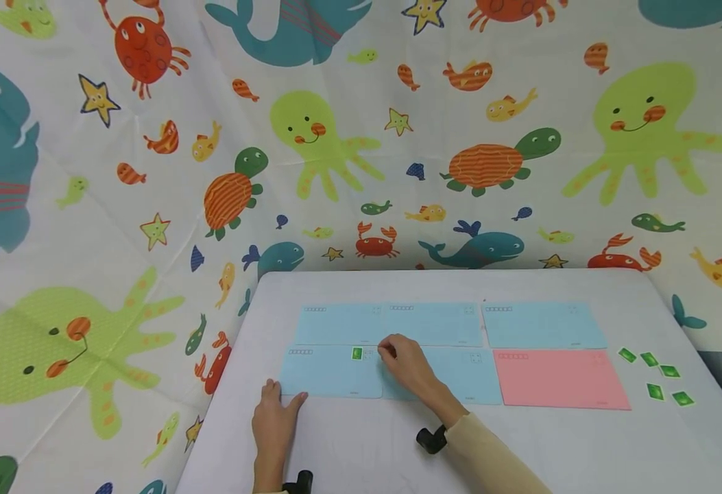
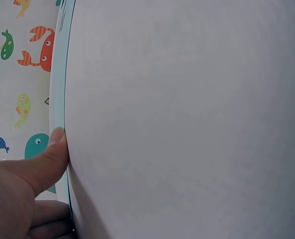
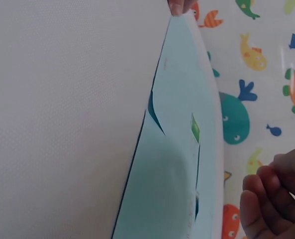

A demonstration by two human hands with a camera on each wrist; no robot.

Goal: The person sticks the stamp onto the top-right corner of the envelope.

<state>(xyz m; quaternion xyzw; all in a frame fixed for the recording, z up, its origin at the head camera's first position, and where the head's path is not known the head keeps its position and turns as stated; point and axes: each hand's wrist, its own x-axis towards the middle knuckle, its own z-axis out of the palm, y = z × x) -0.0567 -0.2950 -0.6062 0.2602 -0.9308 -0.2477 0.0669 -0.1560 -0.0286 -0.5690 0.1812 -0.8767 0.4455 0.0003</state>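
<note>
Several pale blue envelopes (image 1: 339, 326) and one pink envelope (image 1: 561, 377) lie in two rows. On the front left blue envelope (image 1: 330, 376), a green stamp (image 1: 357, 353) sits beside the printed corner box, also visible in the right wrist view as a small green stamp (image 3: 195, 128). My left hand (image 1: 274, 418) touches that envelope's lower left edge, its thumb (image 2: 59, 144) resting on the rim. Over the seam between the two front left envelopes is my right hand (image 1: 410, 363), fingers curled, thumb close to the fingertips. The right wrist view shows nothing in that hand (image 3: 276, 194).
Several loose green stamps (image 1: 655, 391) lie to the right of the pink envelope. A white table (image 1: 361, 446) carries everything. Behind and beside it hangs a cloth (image 1: 348, 206) printed with sea animals. Black wrist cameras (image 1: 431, 439) are on both wrists.
</note>
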